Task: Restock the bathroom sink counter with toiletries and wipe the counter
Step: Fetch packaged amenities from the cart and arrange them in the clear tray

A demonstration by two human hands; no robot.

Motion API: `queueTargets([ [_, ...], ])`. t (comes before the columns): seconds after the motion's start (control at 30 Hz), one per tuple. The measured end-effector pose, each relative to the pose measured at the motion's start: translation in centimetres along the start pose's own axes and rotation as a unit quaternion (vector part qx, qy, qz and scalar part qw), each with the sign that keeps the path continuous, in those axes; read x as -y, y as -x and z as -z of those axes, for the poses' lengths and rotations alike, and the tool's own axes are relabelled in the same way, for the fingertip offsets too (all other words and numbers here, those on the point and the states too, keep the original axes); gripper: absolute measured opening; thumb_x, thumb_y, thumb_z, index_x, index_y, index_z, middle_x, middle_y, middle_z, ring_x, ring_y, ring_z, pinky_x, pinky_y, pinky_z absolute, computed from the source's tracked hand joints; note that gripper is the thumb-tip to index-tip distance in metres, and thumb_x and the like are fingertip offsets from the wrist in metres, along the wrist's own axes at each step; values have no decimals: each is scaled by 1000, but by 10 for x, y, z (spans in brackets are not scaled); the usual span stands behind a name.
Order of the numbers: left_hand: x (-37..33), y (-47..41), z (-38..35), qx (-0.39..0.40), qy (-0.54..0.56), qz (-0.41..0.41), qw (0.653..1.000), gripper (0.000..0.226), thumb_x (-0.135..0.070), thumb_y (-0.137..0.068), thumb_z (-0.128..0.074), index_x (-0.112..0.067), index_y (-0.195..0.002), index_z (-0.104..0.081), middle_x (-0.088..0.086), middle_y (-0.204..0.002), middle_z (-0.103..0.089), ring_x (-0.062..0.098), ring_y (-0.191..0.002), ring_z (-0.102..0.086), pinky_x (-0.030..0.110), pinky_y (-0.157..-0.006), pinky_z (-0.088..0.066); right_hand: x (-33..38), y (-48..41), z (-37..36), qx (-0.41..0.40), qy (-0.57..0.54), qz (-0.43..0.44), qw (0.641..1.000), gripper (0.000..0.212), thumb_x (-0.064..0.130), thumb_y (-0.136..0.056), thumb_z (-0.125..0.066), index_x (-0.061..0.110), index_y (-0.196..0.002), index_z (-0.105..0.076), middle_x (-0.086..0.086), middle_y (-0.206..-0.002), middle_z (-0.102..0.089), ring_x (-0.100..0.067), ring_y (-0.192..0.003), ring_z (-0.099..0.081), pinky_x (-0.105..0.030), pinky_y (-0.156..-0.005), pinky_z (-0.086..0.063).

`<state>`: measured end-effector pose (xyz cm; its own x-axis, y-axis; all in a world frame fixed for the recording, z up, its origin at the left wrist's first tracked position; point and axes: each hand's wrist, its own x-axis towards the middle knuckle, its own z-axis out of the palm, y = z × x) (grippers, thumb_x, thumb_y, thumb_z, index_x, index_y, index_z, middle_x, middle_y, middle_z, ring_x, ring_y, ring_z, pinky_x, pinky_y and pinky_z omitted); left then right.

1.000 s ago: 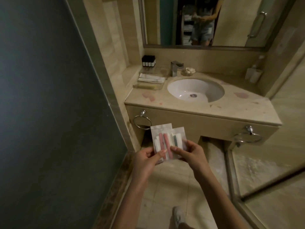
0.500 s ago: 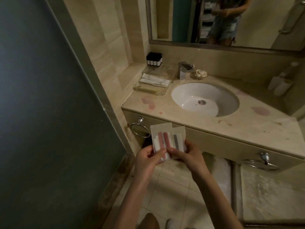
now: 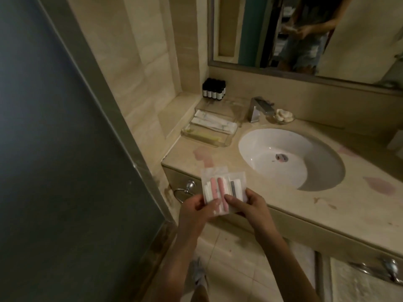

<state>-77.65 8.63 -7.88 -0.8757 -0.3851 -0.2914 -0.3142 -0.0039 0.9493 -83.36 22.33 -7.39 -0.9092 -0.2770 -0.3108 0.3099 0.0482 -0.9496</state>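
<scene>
Between the thumbs and fingers of both hands, two overlapping toiletry packets (image 3: 222, 188) stand fanned upward. The left hand (image 3: 197, 211) pinches their lower left edge and the right hand (image 3: 248, 205) pinches the lower right. Just beyond the fingertips lies the stained counter (image 3: 283, 200) with its sink (image 3: 283, 158).

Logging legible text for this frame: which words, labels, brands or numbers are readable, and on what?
No text is readable in this frame.
dark bottles: white labels, print too small and blurred to read.
wrapped sachets in the clear tray: faint marks, unreadable.
clear packets pinched by the left hand and right hand: no legible print.
</scene>
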Motion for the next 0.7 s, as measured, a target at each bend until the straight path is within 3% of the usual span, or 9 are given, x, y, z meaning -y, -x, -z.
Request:
queueTargets([
  [0.13, -25, -69, 22, -12, 50, 25, 998, 29, -24, -83, -72, -17, -112, -68, -1, -99, -73, 16, -93, -69, 39, -86, -57, 29, -64, -28, -1, 10, 22, 1000, 24, 18, -82, -72, 12, -104, -66, -5, -92, -73, -16, -80, -71, -24, -67, -57],
  [0.2, -37, -102, 36, -5, 42, 19, 999, 28, -25, -84, -71, -17, -110, -69, -4, -96, -74, 14, -92, -69, 36, -84, -57, 42, -94, -41, 4, 11, 32, 999, 23, 14, -82, -72, 9, -104, -67, -8, -90, -73, -18, -79, -71, -24, -66, -57],
  [0.3, -48, -141, 55, 8, 36, 13, 999, 16, -25, -86, -69, -22, -101, -71, -7, -88, -74, 11, -87, -70, 30, -80, -57, 56, -133, -60, 16, 11, 41, 999, 22, 7, -82, -70, 6, -104, -65, -6, -87, -70, -8, -70, -69, -17, -58, -52],
  [0.5, -38, -189, 67, 23, 57, 55, 997, 5, -24, -84, -71, -26, -87, -69, -4, -88, -74, 15, -89, -71, 35, -81, -58, 52, -183, -74, 11, 21, 21, 999, 24, 2, -81, -70, 3, -105, -65, -9, -89, -71, -8, -69, -69, -16, -58, -52],
  [0.63, -27, -213, 69, 39, 57, 107, 992, 11, -25, -81, -74, -24, -91, -70, 0, -90, -74, 17, -88, -71, 40, -85, -57, 47, -211, -76, 9, 51, 3, 999, 22, -1, -79, -71, 4, -99, -67, -8, -82, -71, -9, -65, -69, -18, -57, -53],
  [0.7, -27, -226, 69, 47, 63, 121, 990, 15, -22, -83, -72, -18, -97, -69, 2, -91, -74, 16, -86, -72, 33, -79, -59, 44, -226, -75, 5, 81, 3, 997, 19, 2, -78, -73, 7, -96, -69, -15, -85, -72, -19, -69, -69, -25, -61, -57],
])
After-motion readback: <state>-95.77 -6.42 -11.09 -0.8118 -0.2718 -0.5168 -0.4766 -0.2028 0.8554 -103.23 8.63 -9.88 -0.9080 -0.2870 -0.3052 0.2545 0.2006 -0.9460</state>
